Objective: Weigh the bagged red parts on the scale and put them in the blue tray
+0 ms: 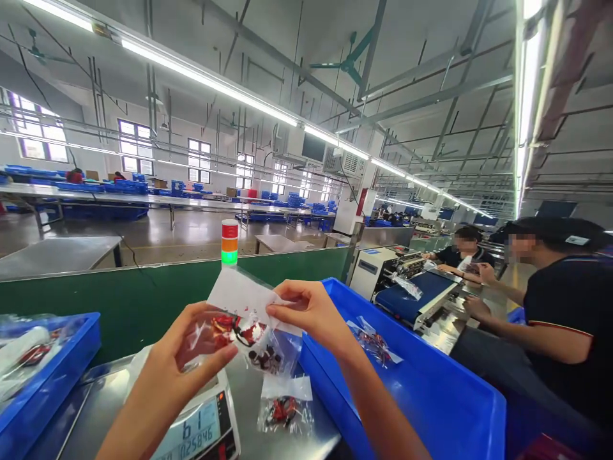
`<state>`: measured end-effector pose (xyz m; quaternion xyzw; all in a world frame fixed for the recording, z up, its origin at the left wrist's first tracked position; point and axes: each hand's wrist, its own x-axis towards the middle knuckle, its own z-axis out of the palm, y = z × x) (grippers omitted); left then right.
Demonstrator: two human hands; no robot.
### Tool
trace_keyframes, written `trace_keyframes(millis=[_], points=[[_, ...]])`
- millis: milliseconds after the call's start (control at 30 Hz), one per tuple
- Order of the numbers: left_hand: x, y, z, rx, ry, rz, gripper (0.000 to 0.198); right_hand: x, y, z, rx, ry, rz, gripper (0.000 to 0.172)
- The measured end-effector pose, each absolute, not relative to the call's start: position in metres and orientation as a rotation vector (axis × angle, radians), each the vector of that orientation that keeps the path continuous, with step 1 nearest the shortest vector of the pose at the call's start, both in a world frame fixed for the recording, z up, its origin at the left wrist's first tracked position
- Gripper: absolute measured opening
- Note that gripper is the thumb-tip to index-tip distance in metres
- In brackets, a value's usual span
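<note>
Between my hands is a clear plastic bag (271,358) with a white card top and red and black wired parts inside. My left hand (184,358) grips the bag's left side between thumb and fingers. The thumb and fingers of my right hand (309,313) pinch its upper right edge. Below my left hand a digital scale (204,421) shows lit figures. A second clear bag (286,406) of red and black parts lies on the metal table, just below the held one.
To the right stands a large blue bin (421,402) with several filled bags (373,342) in it. Another blue bin (71,377) is at left. Behind runs a green partition (143,297) with a signal light (230,243). A conveyor machine (407,291) and two people (558,300) are at right.
</note>
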<state>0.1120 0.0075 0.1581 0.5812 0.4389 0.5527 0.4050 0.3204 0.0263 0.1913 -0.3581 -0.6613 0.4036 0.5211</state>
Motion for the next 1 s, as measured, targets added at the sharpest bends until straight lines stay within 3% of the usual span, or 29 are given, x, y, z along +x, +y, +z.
trace_keyframes(millis=[67, 167, 333, 633, 833, 1000], points=[[0.113, 0.008, 0.161, 1.462, 1.101, 1.332, 0.067, 0.317, 0.024, 0.192, -0.87, -1.589, 0.944, 0.031], [0.114, 0.007, 0.165, 1.47, 1.065, 1.315, 0.055, 0.317, 0.021, 0.194, -0.936, -1.644, 0.916, 0.032], [0.114, 0.008, 0.164, 1.484, 1.059, 1.402, 0.055, 0.318, 0.023, 0.194, -0.953, -1.639, 1.078, 0.051], [0.115, 0.009, 0.165, 1.484, 1.076, 1.308, 0.042, 0.316, 0.025, 0.188, -0.968, -1.57, 0.994, 0.047], [0.108, 0.007, 0.162, 1.389, 1.218, 1.382, 0.05, 0.316, 0.014, 0.148, -0.795, -1.403, 1.026, 0.076], [0.105, 0.007, 0.157, 1.417, 1.238, 1.362, 0.041, 0.291, -0.005, 0.109, -0.803, -1.272, 1.254, 0.058]])
